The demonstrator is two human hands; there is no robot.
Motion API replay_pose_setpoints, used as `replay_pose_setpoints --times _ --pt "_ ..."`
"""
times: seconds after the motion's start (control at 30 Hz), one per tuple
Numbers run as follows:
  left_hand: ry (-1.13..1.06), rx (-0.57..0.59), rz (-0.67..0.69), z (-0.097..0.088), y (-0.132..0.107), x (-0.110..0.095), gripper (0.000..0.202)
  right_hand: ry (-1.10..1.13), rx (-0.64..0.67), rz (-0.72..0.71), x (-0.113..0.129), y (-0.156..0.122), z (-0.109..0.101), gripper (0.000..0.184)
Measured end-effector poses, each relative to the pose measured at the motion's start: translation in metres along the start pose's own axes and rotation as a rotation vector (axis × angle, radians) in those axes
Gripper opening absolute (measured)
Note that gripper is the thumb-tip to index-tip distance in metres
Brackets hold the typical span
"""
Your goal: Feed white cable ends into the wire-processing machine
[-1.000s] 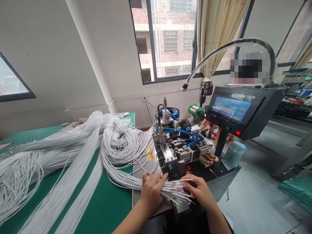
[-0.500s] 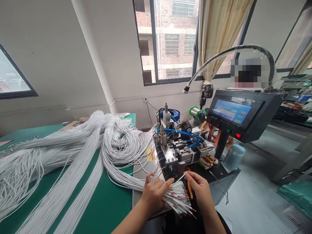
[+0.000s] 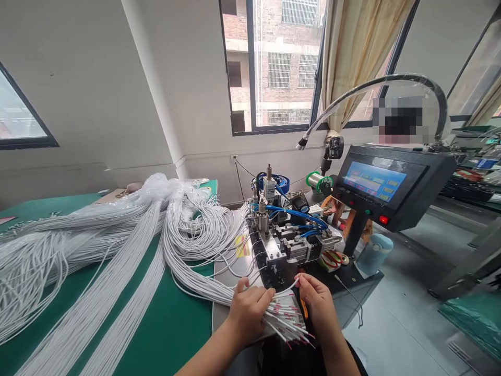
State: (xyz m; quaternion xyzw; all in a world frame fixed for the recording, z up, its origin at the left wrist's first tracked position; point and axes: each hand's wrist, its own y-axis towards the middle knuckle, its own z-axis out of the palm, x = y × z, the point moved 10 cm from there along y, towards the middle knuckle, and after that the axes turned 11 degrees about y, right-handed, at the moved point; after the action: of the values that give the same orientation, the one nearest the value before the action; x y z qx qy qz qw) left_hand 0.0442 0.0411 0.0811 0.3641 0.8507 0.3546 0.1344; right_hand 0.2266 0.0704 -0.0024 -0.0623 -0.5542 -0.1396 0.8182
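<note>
My left hand (image 3: 250, 309) is closed over a bundle of white cables (image 3: 203, 288) near the front of the metal plate. The cables' loose ends, with thin red and white wires showing, fan out to the right of that hand. Between the thumb and fingers of my right hand (image 3: 315, 295) is the end of a single white cable (image 3: 291, 285), bent upward from the bundle. Just beyond both hands stands a bench machine (image 3: 282, 230) with metal cylinders and blue air hoses. An orange-handled tool (image 3: 304, 308) lies partly hidden beside my right hand.
Long white cable bundles (image 3: 129, 282) cover much of the green table (image 3: 172, 334) at left. A control screen (image 3: 371, 180) stands at right, with a light-blue container (image 3: 374, 253) below it. A gooseneck lamp (image 3: 301, 142) arches overhead. Behind the screen is another person.
The single cable in my right hand is now bent in a curve rather than straight. My left hand stays on the bundle. The view has shifted slightly.
</note>
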Motion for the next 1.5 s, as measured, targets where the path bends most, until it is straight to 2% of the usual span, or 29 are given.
replay_pose_setpoints --times 0.1,0.17,0.33,0.47,0.6,0.77,0.93,1.03,1.17,1.33,1.5 --pt "0.004 0.019 -0.008 0.002 -0.001 0.001 0.044 0.026 0.071 0.052 0.000 0.005 0.004 0.039" --pt "0.019 0.026 -0.021 0.002 -0.002 0.002 0.047 -0.084 0.105 0.041 0.005 0.009 0.007 0.038" --pt "0.065 0.013 -0.068 0.003 -0.003 0.006 0.041 -0.497 0.141 -0.137 0.025 0.013 0.018 0.031" --pt "0.068 0.028 -0.104 0.008 -0.005 0.010 0.039 -0.639 0.179 -0.240 0.030 0.014 0.030 0.029" --pt "0.088 0.077 -0.139 0.014 -0.006 0.015 0.043 -0.595 0.256 -0.222 0.022 0.020 0.038 0.028" --pt "0.099 0.107 -0.167 0.015 -0.005 0.018 0.043 -0.460 0.348 -0.107 -0.002 0.028 0.040 0.030" --pt "0.099 0.108 -0.181 0.016 -0.004 0.019 0.041 -0.204 0.274 0.140 -0.033 0.032 0.032 0.037" --pt "0.108 0.121 -0.189 0.018 -0.005 0.021 0.043 -0.084 0.230 0.226 -0.040 0.028 0.033 0.040" --pt "0.120 0.136 -0.200 0.016 -0.005 0.023 0.044 -0.033 0.217 0.218 -0.040 0.025 0.031 0.045" --pt "0.123 0.155 -0.222 0.011 -0.002 0.024 0.043 -0.149 0.132 0.095 -0.036 0.020 0.006 0.048" --pt "0.162 0.134 -0.214 0.007 -0.001 0.025 0.046 -0.182 0.053 0.091 -0.024 0.005 -0.011 0.048"
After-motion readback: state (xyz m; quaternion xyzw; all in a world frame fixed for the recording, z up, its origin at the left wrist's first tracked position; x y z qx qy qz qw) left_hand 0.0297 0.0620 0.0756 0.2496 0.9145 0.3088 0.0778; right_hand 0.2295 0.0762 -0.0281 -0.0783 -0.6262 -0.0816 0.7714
